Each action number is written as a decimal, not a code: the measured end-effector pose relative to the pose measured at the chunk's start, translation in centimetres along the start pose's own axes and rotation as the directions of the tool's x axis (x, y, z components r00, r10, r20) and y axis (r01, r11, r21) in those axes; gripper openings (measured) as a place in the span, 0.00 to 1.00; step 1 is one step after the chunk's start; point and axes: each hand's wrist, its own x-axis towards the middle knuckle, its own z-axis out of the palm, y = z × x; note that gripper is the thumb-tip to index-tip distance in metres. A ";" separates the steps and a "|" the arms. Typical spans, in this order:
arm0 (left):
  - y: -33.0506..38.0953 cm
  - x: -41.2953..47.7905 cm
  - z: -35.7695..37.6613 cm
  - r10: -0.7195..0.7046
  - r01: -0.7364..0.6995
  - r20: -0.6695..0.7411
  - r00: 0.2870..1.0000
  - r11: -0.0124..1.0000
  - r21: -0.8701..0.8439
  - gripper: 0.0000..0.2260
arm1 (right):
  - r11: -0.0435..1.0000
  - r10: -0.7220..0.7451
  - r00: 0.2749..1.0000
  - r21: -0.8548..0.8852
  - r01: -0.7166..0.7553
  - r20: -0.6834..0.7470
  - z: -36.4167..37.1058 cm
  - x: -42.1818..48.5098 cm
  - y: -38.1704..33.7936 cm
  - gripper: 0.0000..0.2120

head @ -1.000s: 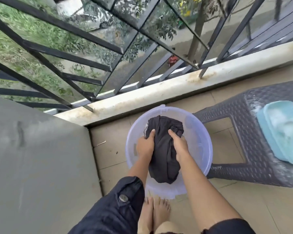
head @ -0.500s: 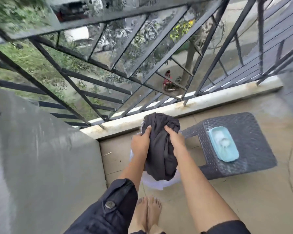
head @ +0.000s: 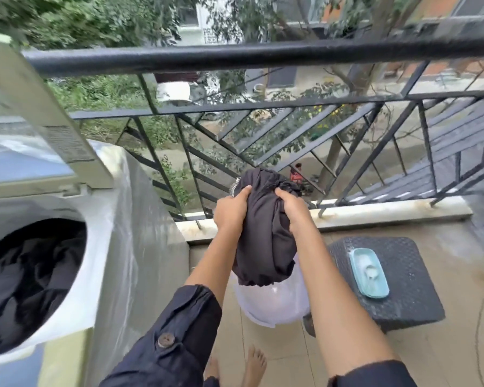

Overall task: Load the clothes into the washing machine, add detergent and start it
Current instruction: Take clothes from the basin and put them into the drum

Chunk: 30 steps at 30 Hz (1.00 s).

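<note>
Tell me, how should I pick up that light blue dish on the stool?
Probably come from above and pinch the light blue oblong plastic dish across its long sides, near the middle. It lies flat on the dark woven plastic stool and is narrow that way.

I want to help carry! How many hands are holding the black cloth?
2. The left hand grips the black cloth on its left side; the right hand grips its right side. No other hand shows.
</note>
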 end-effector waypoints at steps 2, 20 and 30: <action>1.1 -0.4 -2.5 0.010 -0.010 -0.005 1.000 1.000 -0.020 0.27 | 1.000 -0.002 0.999 0.004 0.002 0.049 1.8 -4.1 -2.8 0.35; -0.4 1.2 -33.7 0.146 -0.148 -0.032 0.989 0.926 -0.348 0.34 | 0.966 -0.187 0.938 0.229 0.121 0.291 27.3 -19.8 -6.1 0.13; -5.1 4.1 -47.4 0.109 -0.151 -0.166 0.980 0.952 -0.266 0.31 | 0.964 -0.162 0.917 0.257 0.068 0.365 41.0 -26.2 -2.8 0.12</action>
